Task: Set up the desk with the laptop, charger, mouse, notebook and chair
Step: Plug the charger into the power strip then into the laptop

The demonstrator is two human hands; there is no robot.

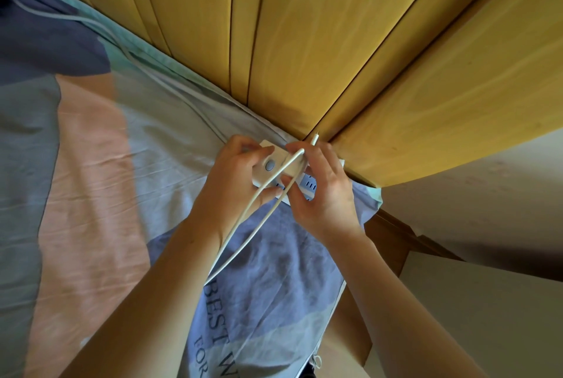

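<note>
A white power strip (307, 185) lies on the bedsheet at the corner by the wooden headboard. My left hand (231, 173) grips its left end, beside the round grey switch (269, 165). My right hand (324, 182) is closed on the white charger block (293, 164), which sits on the strip's sockets. The charger's white cable (243, 225) loops down from the block toward me, and its free plug end (314, 137) sticks up above my right fingers. Laptop, mouse, notebook and chair are out of view.
A patchwork bedsheet (91, 179) in pink, grey and blue covers the bed. A yellow wooden headboard (304, 42) rises behind. The power strip's own white cord (137, 60) runs off to the upper left. A pale wall (487, 194) stands at the right.
</note>
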